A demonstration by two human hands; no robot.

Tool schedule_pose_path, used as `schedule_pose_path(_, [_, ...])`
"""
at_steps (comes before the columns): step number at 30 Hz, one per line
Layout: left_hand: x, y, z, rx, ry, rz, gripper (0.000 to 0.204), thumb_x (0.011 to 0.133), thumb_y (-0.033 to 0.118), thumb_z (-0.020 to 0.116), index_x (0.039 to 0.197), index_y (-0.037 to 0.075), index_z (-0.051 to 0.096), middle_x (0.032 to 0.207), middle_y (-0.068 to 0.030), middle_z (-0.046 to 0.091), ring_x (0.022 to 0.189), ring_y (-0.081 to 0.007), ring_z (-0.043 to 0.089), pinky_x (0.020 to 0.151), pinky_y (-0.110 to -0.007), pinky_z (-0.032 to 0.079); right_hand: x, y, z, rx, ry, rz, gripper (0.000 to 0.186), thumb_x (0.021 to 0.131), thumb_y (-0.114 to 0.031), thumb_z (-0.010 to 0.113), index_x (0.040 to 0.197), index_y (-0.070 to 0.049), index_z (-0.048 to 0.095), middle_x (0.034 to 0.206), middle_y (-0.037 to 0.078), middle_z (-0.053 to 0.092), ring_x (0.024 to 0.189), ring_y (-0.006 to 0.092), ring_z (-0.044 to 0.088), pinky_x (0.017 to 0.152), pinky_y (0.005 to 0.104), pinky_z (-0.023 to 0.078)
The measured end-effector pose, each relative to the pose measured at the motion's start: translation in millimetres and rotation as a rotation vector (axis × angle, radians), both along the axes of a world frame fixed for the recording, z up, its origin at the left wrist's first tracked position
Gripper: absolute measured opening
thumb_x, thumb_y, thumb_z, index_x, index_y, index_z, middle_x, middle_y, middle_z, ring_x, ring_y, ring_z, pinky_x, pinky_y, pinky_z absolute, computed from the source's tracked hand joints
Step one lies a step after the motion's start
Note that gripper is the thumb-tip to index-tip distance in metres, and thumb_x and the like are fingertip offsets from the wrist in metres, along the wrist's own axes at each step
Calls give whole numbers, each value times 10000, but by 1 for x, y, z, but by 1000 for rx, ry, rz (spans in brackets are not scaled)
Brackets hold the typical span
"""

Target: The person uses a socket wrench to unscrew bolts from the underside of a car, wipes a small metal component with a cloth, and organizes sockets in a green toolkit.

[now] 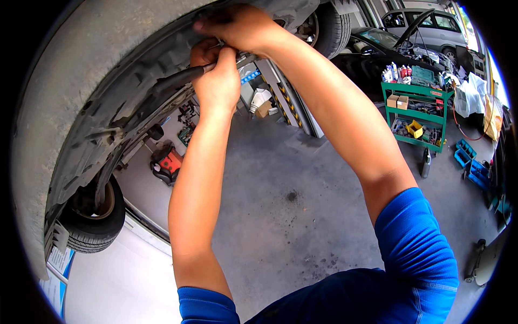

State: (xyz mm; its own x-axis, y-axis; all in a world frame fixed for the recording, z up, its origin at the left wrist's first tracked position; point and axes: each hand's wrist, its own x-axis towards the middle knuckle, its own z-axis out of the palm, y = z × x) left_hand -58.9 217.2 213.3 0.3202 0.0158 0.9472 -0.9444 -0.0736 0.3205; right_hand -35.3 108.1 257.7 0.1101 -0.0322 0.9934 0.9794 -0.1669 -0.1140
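Both arms reach up to the underside of a raised car [86,129]. My left hand [220,81] is closed, thumb and fingers drawn together near a small metal piece that I cannot make out. Against its palm side lies the end of a dark tube-like part [181,80] running along the car's underside; whether the hand grips it is unclear. Just above, my right hand [245,29] bends over the left fingertips. Motion blurs its fingers, and anything in them is hidden.
Two wheels [94,216] [333,32] hang from the raised car. At the right stand a green tool cart [415,110] with bottles and boxes, blue toolboxes [477,174] and a dark car [372,43] with its hood up. A red-and-black machine [168,162] sits beyond my left forearm.
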Motion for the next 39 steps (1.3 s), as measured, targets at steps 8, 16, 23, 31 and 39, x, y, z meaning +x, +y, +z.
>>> schedule_pose_path(8, [-7,-10,-4,-50,-60,-27,242,786,43,625,995,-10,513,795,-6,575,704,-64,507,675,-195,401,-6,6,-2,130,364,443,413,808,-374,635,928,20,655,853,126,674,740,215,636,682,332,495])
schedule_pose_path(16, [-3,-7,-2,-28,5,-6,282,788,60,620,1002,-24,456,772,-48,590,695,-77,530,647,-208,414,7,1,6,110,-41,42,315,756,-260,622,918,10,628,921,219,628,896,382,593,763,406,463])
schedule_pose_path(23, [1,-7,-2,-17,-42,15,268,793,51,616,992,-25,454,823,-59,589,742,-82,537,690,-204,417,-3,1,2,29,-53,-421,331,779,-316,639,956,-37,653,875,125,668,785,256,634,705,348,491])
schedule_pose_path(31, [-5,-6,-2,-39,0,-10,243,800,42,629,954,-10,448,849,-50,567,787,-81,530,728,-201,410,-9,5,-8,60,150,97,407,766,-388,680,946,-22,672,853,99,669,764,182,616,702,310,484])
schedule_pose_path(39, [-2,0,0,-8,-7,-51,246,793,32,633,933,9,432,873,-50,539,794,-83,517,732,-210,413,-17,8,-11,138,332,439,370,754,-325,693,1042,-96,657,904,89,675,814,217,638,735,317,498])
